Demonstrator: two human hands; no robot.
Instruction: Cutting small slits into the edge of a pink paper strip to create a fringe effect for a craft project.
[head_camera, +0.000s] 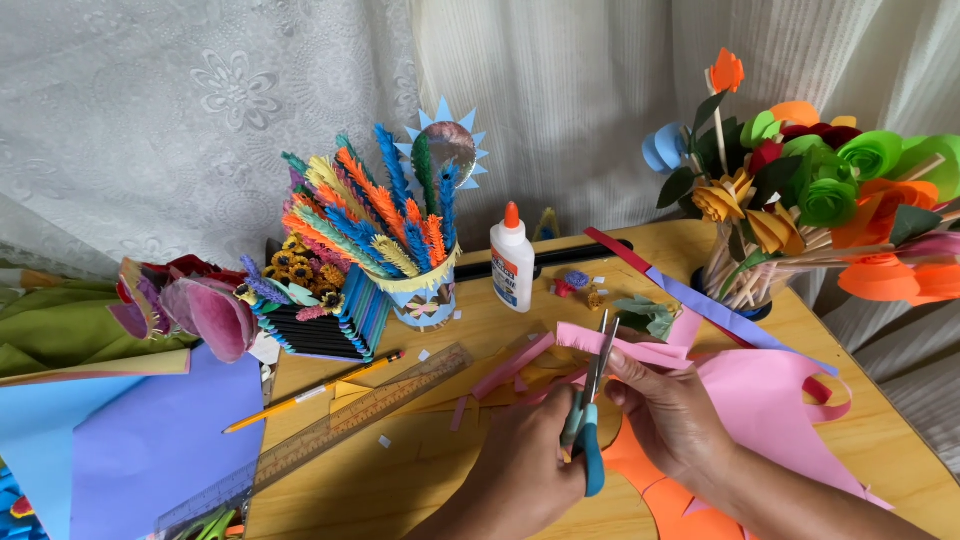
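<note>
Near the counter's front edge my left hand (525, 465) grips blue-handled scissors (590, 415), my right hand (675, 420) pinches a pink paper strip (625, 348). White glue bottle (512, 262), orange cap, blue-orange label, stands toward the back edge.

The scissors (590, 400) have bright metal blades and glossy blue plastic handles. The pink strip (625, 350) is matt paper. The bench (440, 460) is smooth yellowish wood. The glue bottle (513, 262) is glossy white plastic, the ruler (340, 425) clear plastic, the curtain (200, 110) patterned cloth.
</note>
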